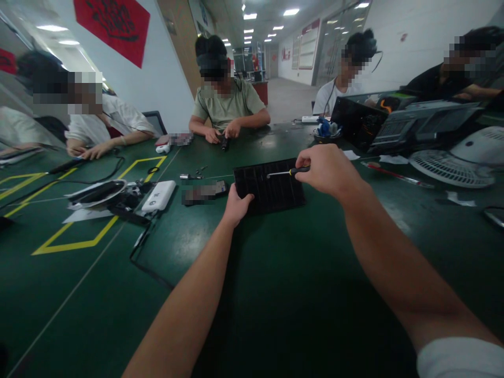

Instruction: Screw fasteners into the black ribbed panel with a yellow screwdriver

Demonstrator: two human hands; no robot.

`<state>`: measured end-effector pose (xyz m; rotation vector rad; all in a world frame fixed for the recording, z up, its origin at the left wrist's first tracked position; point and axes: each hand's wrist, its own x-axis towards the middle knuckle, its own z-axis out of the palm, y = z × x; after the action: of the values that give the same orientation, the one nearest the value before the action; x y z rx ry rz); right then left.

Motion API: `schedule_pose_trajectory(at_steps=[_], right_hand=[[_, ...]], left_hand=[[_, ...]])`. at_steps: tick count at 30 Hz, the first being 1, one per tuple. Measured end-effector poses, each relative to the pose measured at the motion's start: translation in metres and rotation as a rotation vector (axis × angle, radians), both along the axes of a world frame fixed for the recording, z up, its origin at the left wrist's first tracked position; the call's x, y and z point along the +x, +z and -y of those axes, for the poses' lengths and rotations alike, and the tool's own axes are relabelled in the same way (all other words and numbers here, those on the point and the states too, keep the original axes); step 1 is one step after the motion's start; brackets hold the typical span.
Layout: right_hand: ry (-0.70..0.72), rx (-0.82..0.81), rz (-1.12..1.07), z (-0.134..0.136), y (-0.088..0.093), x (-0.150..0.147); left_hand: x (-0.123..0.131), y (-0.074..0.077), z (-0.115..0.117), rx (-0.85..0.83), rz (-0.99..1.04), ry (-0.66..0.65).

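Note:
A flat black tray with raised dividers is on the green table in front of me. My left hand grips its left edge, with the thumb over the top. In my right hand is a screwdriver with a black and yellow handle, held nearly level above the tray and pointing left. Its tip is beside a small metal piece, too small to make out. Left of the tray lie a phone-like object and a small metal cylinder.
A white power bank with cables and a round device lie left on the green table. Right are a white fan, a red pen and a black case. Several people sit across the table.

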<state>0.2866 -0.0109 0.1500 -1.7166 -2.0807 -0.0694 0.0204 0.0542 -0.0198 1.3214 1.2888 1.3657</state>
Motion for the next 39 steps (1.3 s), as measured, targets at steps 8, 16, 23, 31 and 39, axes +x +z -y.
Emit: schedule_pose_trajectory(at_steps=[8, 16, 23, 31, 39], right_hand=[[-0.025, -0.027, 0.021, -0.0007, 0.0001, -0.0026], [-0.044, -0.065, 0.033, 0.0023, 0.0039, -0.0057], [-0.076, -0.079, 0.054, 0.0026, 0.0039, -0.0060], [-0.061, -0.115, 0.067, 0.0021, 0.0044, -0.0058], [-0.021, -0.104, 0.018, -0.0012, 0.0010, -0.0025]], left_hand=[[-0.0017, -0.0016, -0.0007, -0.005, -0.004, -0.012], [-0.0044, -0.0039, -0.0018, -0.006, 0.018, -0.034], [-0.0004, -0.0001, -0.0005, 0.033, 0.008, -0.001], [0.0004, 0.0026, 0.0008, 0.021, 0.007, -0.003], [0.0016, 0.0053, 0.0030, 0.006, -0.003, 0.001]])
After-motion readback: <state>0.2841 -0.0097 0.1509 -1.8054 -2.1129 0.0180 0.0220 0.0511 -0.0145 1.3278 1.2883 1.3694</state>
